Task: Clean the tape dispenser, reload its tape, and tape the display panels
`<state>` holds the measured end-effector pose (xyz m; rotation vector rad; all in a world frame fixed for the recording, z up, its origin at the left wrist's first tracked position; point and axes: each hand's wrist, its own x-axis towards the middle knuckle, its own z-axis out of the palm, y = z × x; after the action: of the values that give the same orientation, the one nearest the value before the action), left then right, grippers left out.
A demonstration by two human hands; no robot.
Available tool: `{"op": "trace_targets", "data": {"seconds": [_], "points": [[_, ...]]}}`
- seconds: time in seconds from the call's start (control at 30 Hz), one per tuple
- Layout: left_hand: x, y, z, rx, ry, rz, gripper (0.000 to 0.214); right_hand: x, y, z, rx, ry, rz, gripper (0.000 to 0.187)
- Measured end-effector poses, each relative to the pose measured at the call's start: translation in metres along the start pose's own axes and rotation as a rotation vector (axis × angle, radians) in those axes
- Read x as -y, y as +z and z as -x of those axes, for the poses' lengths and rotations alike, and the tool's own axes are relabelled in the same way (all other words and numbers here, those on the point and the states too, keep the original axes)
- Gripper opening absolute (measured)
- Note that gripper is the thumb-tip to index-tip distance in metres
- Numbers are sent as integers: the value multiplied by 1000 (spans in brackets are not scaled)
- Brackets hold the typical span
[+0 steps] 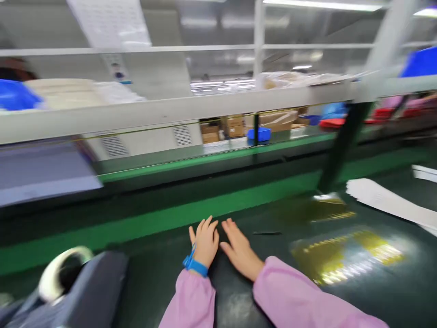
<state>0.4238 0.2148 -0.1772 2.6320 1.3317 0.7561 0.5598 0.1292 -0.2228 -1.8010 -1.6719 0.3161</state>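
My left hand (205, 242), with a blue wrist strap (195, 263) and a pink sleeve, is over the dark green work surface (153, 269), fingers apart and nothing in them. Close beside it on the right, my right hand (239, 249) is stretched out flat with the palm down, also holding nothing. A thin dark tool (266, 233), too blurred to name, lies just right of my right fingertips. Whether the palms press on the surface I cannot tell.
At lower left, a roll of pale tape (51, 278) stands by a dark grey block-like object (99, 287). Shiny yellow-and-clear sheets (348, 255) lie to the right, with white cut pieces (385, 200) beyond. A dark post (341, 146) and a white shelf rail (170, 108) stand ahead.
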Motion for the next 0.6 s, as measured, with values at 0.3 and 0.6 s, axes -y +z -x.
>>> {"op": "trace_targets", "data": {"seconds": [0.3, 0.6], "points": [[42, -75, -3, -402, -213, 178, 54, 48, -68, -52, -501, -341, 177, 73], [70, 17, -10, 179, -241, -155, 47, 30, 54, -106, 103, 13, 305, 57]]}}
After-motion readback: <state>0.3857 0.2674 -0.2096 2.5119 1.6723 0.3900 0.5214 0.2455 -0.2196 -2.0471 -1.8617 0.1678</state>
